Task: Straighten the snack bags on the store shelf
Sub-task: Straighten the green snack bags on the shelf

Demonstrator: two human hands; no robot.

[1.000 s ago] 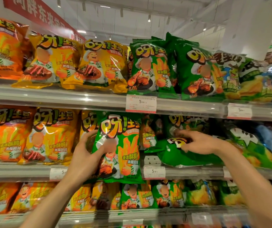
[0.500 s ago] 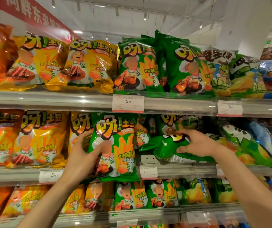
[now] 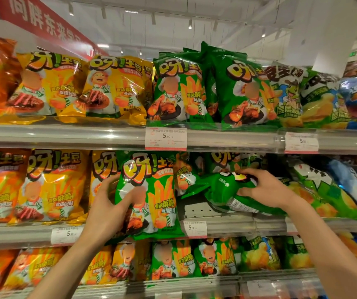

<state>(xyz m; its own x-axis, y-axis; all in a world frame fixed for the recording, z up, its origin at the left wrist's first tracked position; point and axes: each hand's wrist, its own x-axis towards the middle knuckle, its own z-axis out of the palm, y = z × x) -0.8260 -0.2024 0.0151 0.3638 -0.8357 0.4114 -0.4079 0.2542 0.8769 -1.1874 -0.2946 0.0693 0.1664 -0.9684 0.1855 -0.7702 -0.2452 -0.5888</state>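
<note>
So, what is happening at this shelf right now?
A person is tidying snack bags on the middle shelf of a store display. The left hand holds an upright green bag by its left edge, facing front. The right hand grips a second green bag that lies tipped over on its side, not yet stood up. A bare gap of shelf shows between the two bags. The yellow bags to the left stand in a row.
</note>
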